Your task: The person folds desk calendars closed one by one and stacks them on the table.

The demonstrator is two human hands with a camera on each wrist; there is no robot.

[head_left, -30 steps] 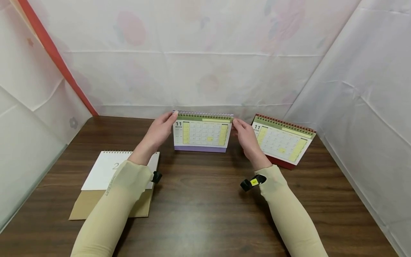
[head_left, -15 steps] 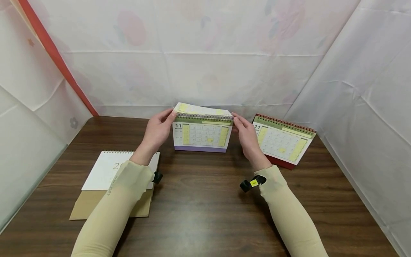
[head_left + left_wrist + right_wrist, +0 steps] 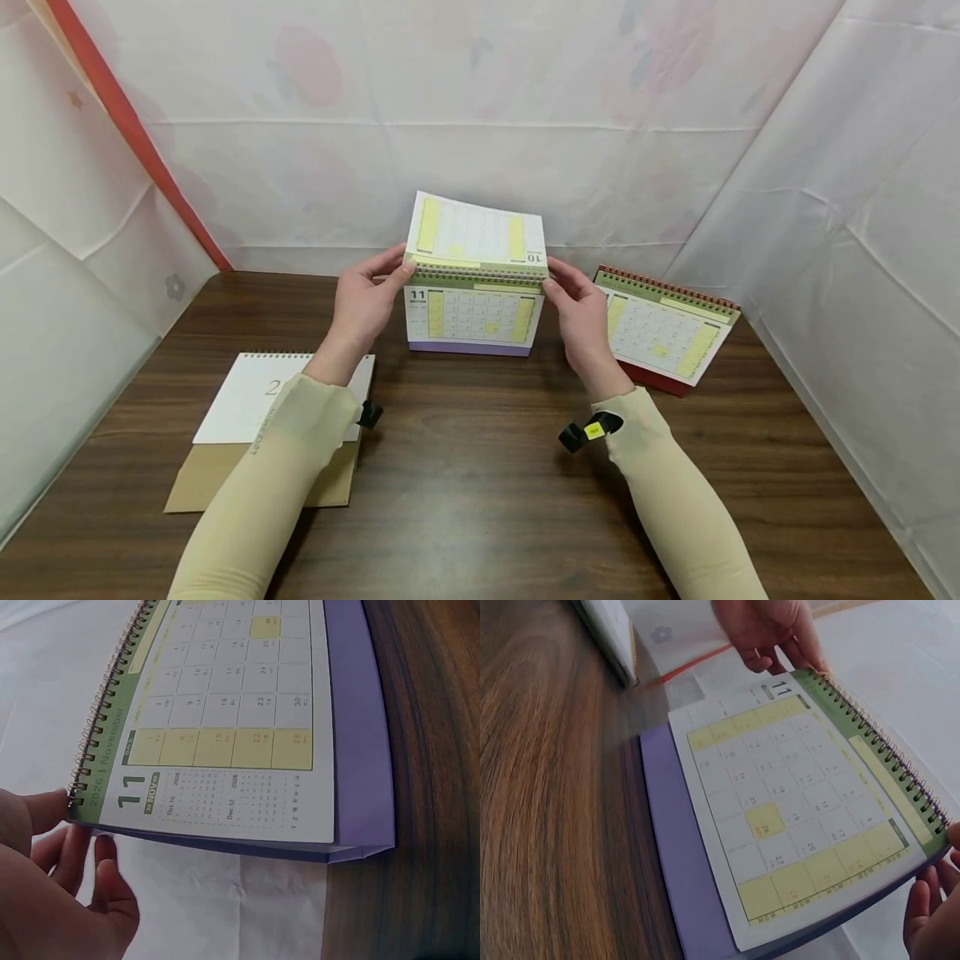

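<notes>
A purple-based desk calendar [image 3: 472,317] stands upright on the table near the back curtain, its front page reading November. Above its spiral rings [image 3: 877,742], an upside-down page marked 10 [image 3: 476,229] sticks up in the head view. My left hand [image 3: 363,304] pinches the top left corner, thumb in front by the rings and fingers behind, as the left wrist view also shows. At the opposite top corner, my right hand [image 3: 581,321] grips the calendar the same way. In the right wrist view both hands are partly cut off by the frame.
A similar calendar with a dark red base [image 3: 663,367] stands tilted at the right, partly behind my right hand. At the left, under my left forearm, is a white-paged calendar on a brown card stand [image 3: 206,479]. Light curtains [image 3: 480,125] enclose the wooden table [image 3: 465,492].
A page has risen from behind the purple calendar's rings, first a sliver and now a whole upside-down sheet. Both hands stay at the top corners, with barely any shift.
</notes>
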